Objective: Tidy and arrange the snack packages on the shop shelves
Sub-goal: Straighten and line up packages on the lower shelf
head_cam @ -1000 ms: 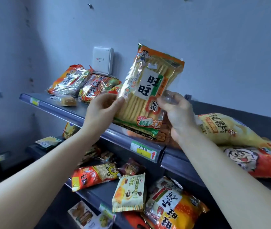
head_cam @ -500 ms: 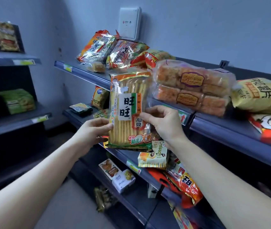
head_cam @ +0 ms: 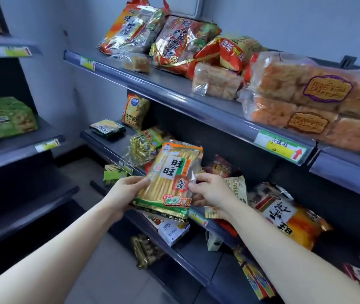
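Meanwhile, left hand [head_cam: 123,195] and right hand [head_cam: 210,193] pinch opposite edges of a rice cracker packet [head_cam: 172,178] before the middle shelf [head_cam: 117,148]

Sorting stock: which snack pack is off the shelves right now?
The rice cracker pack, held between left hand and right hand; all others sit on shelves.
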